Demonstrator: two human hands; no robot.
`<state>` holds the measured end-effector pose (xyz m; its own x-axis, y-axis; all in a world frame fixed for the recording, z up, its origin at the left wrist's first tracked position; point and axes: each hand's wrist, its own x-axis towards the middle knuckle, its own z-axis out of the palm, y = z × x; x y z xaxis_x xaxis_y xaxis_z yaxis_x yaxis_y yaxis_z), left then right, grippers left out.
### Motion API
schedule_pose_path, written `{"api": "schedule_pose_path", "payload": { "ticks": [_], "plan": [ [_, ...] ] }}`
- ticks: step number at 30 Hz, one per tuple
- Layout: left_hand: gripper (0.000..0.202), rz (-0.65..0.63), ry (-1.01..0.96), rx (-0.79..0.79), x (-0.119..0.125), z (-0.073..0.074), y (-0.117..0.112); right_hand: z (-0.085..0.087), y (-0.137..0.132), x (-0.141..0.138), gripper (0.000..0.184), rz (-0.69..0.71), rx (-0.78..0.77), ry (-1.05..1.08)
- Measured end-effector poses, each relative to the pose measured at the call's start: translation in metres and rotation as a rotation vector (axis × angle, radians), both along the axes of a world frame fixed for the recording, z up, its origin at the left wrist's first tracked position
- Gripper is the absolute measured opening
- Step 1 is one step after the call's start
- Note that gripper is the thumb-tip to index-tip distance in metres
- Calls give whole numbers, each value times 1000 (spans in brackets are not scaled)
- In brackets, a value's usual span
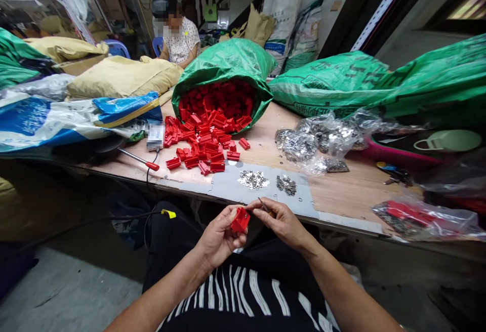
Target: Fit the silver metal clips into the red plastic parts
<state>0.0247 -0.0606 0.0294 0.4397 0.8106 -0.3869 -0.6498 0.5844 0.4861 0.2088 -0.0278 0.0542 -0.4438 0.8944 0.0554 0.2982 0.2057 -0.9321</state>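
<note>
My left hand (220, 236) is closed around a small red plastic part (240, 220), held above my lap just in front of the table edge. My right hand (279, 220) pinches a thin metal piece (262, 204) right beside the red part. Two little heaps of small metal pieces (253, 179) lie on a grey sheet (228, 182) straight ahead. Behind them, a pile of red plastic parts (201, 144) spills out of an open green sack (224, 69).
Clear bags of metal pieces (319, 139) lie to the right, with more green sacks (379, 84) behind. A red-handled tool (140, 159) and a cable rest on the wooden table (353, 190) at left. Another person (176, 33) sits at the far side.
</note>
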Motion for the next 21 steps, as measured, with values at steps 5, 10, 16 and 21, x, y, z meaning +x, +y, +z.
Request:
{"api": "schedule_pose_path", "payload": {
  "ticks": [5,10,16,21],
  "plan": [
    [23,-7,34,6,2,2,-1,-8,4,0,23,-38,-89,46],
    [29,-57,124,73,3,-3,-2,-15,3,-5,29,31,-174,88],
    [29,-108,186,65,5,-8,0,-24,2,-7,29,32,-176,73],
    [48,-14,410,259,5,-7,3,-33,1,-1,28,-91,-142,67]
  ]
}}
